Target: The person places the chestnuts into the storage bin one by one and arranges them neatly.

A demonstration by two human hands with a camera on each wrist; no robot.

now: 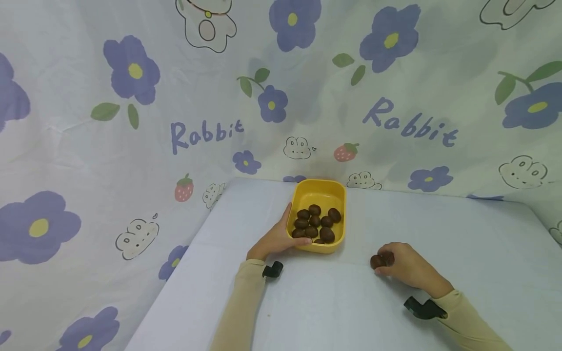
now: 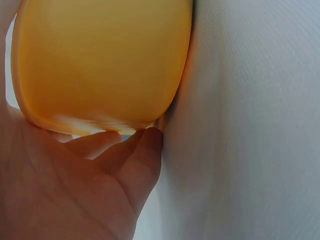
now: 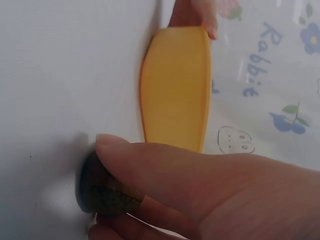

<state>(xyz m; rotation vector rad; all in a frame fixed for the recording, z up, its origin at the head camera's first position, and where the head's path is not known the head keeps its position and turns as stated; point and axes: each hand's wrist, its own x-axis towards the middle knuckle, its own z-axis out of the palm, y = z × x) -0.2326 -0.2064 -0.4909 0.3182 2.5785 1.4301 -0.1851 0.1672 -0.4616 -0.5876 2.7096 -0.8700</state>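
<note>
A yellow plastic container (image 1: 317,187) stands on the white table, with several dark brown chestnuts (image 1: 314,221) gathered mostly in its near part. My left hand (image 1: 281,237) grips its near left corner, the thumb over the near rim and the fingers along the left side. In the left wrist view, the fingers touch the yellow wall (image 2: 105,60). To the right of the container, my right hand (image 1: 406,265) pinches brown chestnuts (image 1: 378,262) low at the table, apparently two. One chestnut (image 3: 102,187) shows between thumb and fingers in the right wrist view; the fingers partly hide it.
A white cloth with purple flowers (image 1: 272,105) and "Rabbit" lettering hangs behind and left of the table. The white tabletop (image 1: 439,229) extends to both sides of the container. Black wrist cameras (image 1: 424,308) sit on both sleeves.
</note>
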